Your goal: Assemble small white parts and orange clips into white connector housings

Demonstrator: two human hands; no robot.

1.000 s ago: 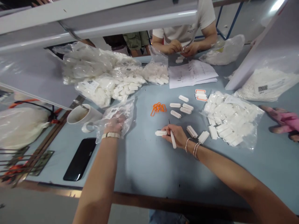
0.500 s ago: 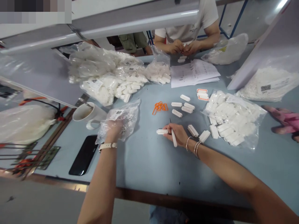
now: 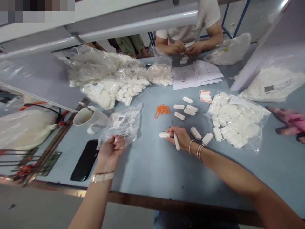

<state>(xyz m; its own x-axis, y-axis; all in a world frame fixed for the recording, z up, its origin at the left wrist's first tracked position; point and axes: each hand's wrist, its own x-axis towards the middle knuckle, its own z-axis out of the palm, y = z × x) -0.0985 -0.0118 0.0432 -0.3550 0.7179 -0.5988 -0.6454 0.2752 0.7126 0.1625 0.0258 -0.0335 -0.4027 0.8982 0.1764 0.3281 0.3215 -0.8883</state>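
My left hand is just in front of a clear plastic bag of tiny white pieces. Its fingers are curled in, with a bit of white between them, too small to name. In my right hand is a slim white-handled tool with a thin dark tip pointing away from me. The same hand's fingertips grip the end of a white plastic casing lying on the table. Ahead lies a pile of orange rectangular frames. Several loose white casings rest to its right.
A mug with a spoon and a black phone are on the left. Bags of white casings lie on the right and at the back, near paper sheets. Across the table, a co-worker's hands handle something small.
My left hand has come out of the small-parts bag and back toward me, its fingers now curled and turned up. My right hand keeps its hold on the tool and casing.
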